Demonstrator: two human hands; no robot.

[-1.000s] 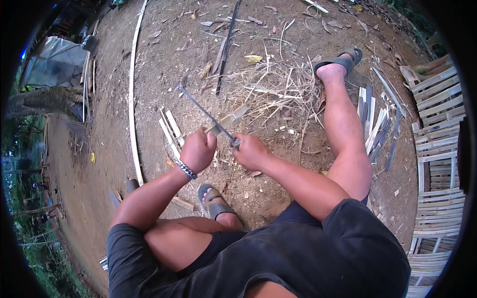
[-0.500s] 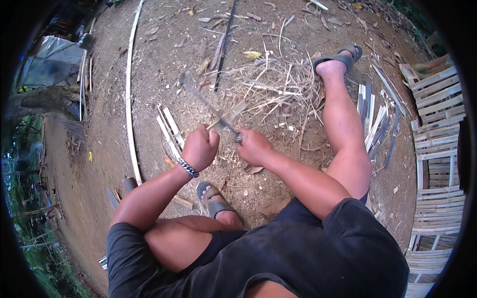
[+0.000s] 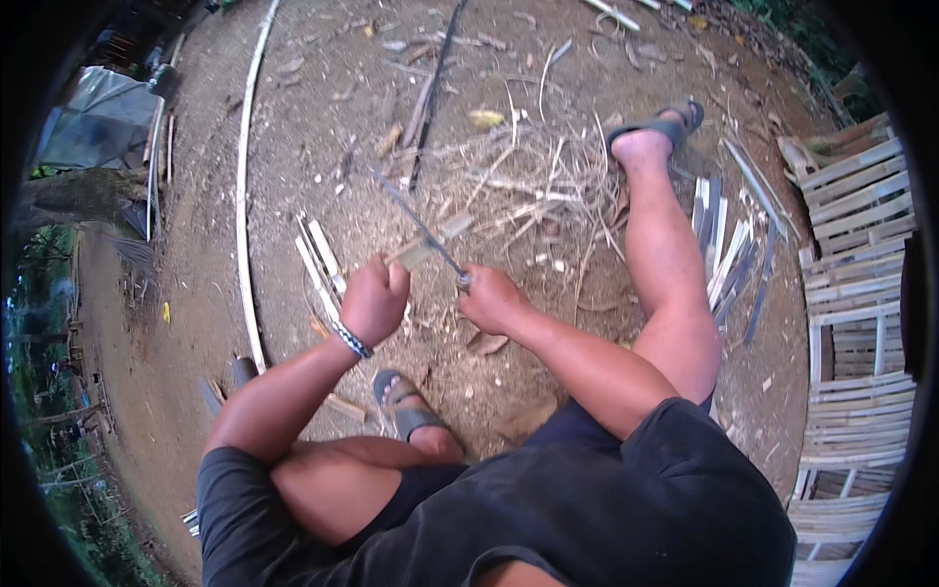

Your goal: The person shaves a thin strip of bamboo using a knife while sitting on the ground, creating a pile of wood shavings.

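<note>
My left hand (image 3: 375,301), with a chain bracelet at the wrist, is closed around one end of a bamboo strip (image 3: 452,229), which points up and to the right. My right hand (image 3: 492,298) grips a machete (image 3: 415,217) by its handle, mostly hidden in the fist. The dark, narrow blade slants up to the left and crosses the strip just beyond my left fist. Whether the edge is touching or cutting into the strip cannot be made out.
A tangle of thin shavings (image 3: 548,186) lies ahead. Split strips lie left of my left hand (image 3: 320,259) and beside my right leg (image 3: 726,245). A long pale pole (image 3: 245,186) runs along the left; a dark rod (image 3: 430,98) lies farther off. A slatted bamboo structure (image 3: 856,284) stands right.
The view has shifted slightly, so the ground and legs appear a little farther left. The blade has tilted slightly across the strip. Both hands keep their grips.
</note>
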